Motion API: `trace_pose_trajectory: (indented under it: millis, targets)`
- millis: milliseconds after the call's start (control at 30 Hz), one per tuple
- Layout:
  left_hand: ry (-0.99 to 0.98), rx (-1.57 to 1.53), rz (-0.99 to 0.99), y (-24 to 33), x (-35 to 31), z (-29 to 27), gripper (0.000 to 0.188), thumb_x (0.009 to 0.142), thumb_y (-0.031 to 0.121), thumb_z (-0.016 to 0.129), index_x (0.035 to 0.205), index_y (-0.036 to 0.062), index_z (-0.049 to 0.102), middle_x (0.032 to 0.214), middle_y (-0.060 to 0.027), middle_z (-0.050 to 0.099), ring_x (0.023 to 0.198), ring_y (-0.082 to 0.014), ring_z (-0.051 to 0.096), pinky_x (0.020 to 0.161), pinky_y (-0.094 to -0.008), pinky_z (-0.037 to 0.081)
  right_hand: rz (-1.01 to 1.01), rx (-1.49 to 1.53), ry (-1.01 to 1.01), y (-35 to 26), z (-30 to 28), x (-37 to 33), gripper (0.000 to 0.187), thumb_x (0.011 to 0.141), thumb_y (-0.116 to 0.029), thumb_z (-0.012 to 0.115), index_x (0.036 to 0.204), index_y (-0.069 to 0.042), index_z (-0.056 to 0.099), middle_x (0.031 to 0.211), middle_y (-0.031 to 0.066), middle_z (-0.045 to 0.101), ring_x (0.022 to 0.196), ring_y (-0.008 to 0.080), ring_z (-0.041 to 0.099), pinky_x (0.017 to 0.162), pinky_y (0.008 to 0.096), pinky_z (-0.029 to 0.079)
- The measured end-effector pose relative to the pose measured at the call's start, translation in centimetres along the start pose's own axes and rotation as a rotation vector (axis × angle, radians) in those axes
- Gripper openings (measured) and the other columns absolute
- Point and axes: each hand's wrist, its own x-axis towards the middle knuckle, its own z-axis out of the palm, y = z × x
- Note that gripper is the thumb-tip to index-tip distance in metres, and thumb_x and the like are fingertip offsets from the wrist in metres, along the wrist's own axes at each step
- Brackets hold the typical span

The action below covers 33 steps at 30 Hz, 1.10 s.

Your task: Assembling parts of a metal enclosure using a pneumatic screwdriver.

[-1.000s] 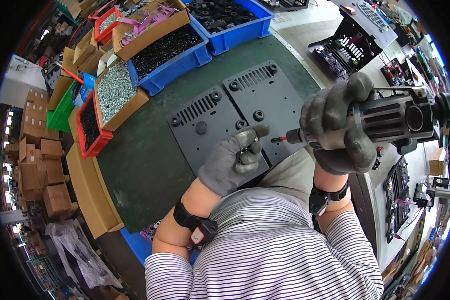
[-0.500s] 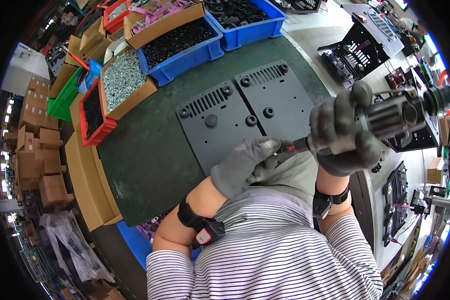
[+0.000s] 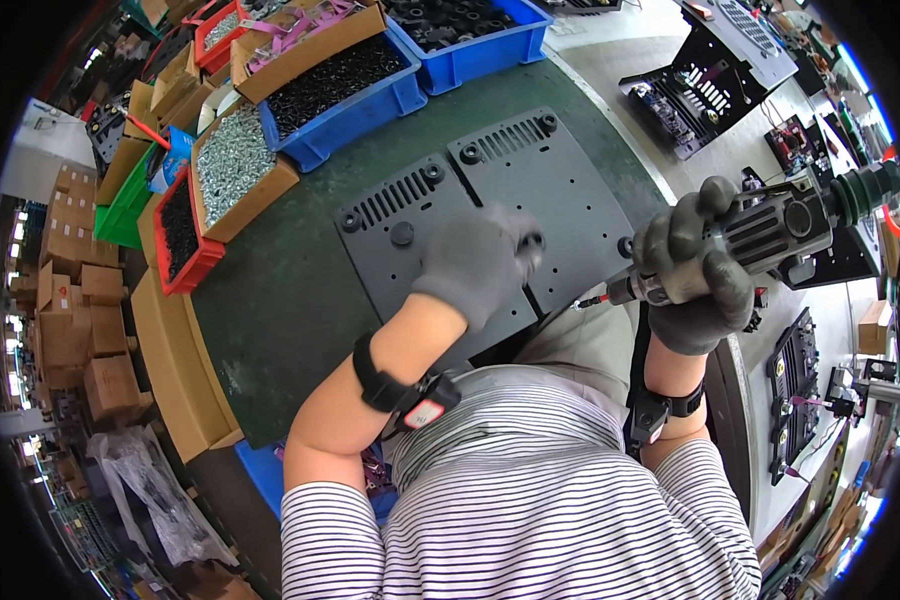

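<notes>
Two dark grey slotted metal panels (image 3: pixel 570 200) lie side by side on the green work surface. Black round rubber feet sit at their slotted corners, and a loose dark disc (image 3: pixel 402 234) lies on the left panel. Over the seam between the panels, my gloved left hand (image 3: pixel 478 255) is blurred, its fingers curled around a black rubber foot (image 3: pixel 533 244). My gloved right hand (image 3: pixel 698 265) grips a power screwdriver (image 3: pixel 770 238) at the right panel's near right corner. The driver's bit (image 3: pixel 592 301) points left, with a small screw seemingly at its tip. Another round foot (image 3: pixel 626 246) shows beside the driver.
Blue bins (image 3: pixel 348 112) of black parts stand at the far side. A cardboard box of silver screws (image 3: pixel 232 165) and a red bin (image 3: pixel 182 228) of black screws are at the left. Black machine housings (image 3: pixel 705 85) stand on a bench at the right.
My left hand has left the screwdriver's bit and moved up and left over the panels to a rubber foot. The driver has stayed in my right hand, shifting slightly.
</notes>
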Motion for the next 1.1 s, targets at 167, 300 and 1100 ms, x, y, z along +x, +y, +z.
trace_pose_trajectory:
  millis: [167,300,1100]
  targets:
    - [-0.085,-0.176,0.072,1.4,-2.8,1.4,0.027,0.076,0.030,0.066,0.099,0.0162,0.067,0.093,-0.0059,0.065,0.083,-0.0251,0.062,0.072,-0.0356,0.049,0.019,0.005,-0.038,1.3,-1.1,-0.6,0.049,0.070,-0.004,0.065,0.114,-0.004,0.044,0.069,0.0051,0.051,0.054,0.0135,0.048,0.053,0.0282,0.041]
    - [-0.118,-0.136,-0.024,1.9,-2.9,1.9,0.027,0.076,0.030,0.066,0.099,0.0161,0.067,0.092,-0.0054,0.065,0.083,-0.0250,0.062,0.072,-0.0360,0.049,0.075,-0.106,-0.030,2.2,-0.3,-0.6,0.051,0.068,-0.002,0.069,0.113,-0.005,0.044,0.077,0.0068,0.057,0.067,0.0157,0.058,0.062,0.0316,0.050]
    - [0.066,-0.472,-0.043,-0.4,-1.6,2.5,0.031,0.083,0.026,0.056,0.103,0.0031,0.057,0.077,-0.0110,0.061,0.063,-0.0239,0.061,0.053,-0.0314,0.048,0.287,-0.399,-0.191,4.3,0.7,1.2,0.052,0.066,-0.003,0.067,0.115,0.001,0.049,0.079,0.0072,0.059,0.066,0.0129,0.057,0.055,0.0236,0.045]
